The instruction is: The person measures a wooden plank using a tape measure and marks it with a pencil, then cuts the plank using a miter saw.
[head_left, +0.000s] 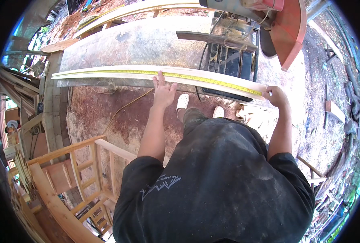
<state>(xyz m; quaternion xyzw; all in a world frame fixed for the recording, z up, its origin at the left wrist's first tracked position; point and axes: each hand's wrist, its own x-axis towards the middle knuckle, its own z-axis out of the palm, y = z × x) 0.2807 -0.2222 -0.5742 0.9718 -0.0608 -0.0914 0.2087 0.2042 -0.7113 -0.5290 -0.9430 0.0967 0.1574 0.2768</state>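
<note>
A long pale wooden board (119,68) lies across the worktable, with a yellow tape measure blade (212,79) stretched along it. My left hand (163,92) is at the board's near edge around its middle, fingers apart, the index fingertip touching the tape. At the board's right end my right hand (275,97) is closed on the end of the tape measure. Something small and white shows between its fingers; I cannot make out what it is.
A cut-off saw with an orange blade guard (289,32) stands at the far right above a black metal base (224,60). A dark wood strip (216,40) lies behind the board. Wooden frames (89,170) stand at the near left. Wood offcuts (254,117) lie on the ground.
</note>
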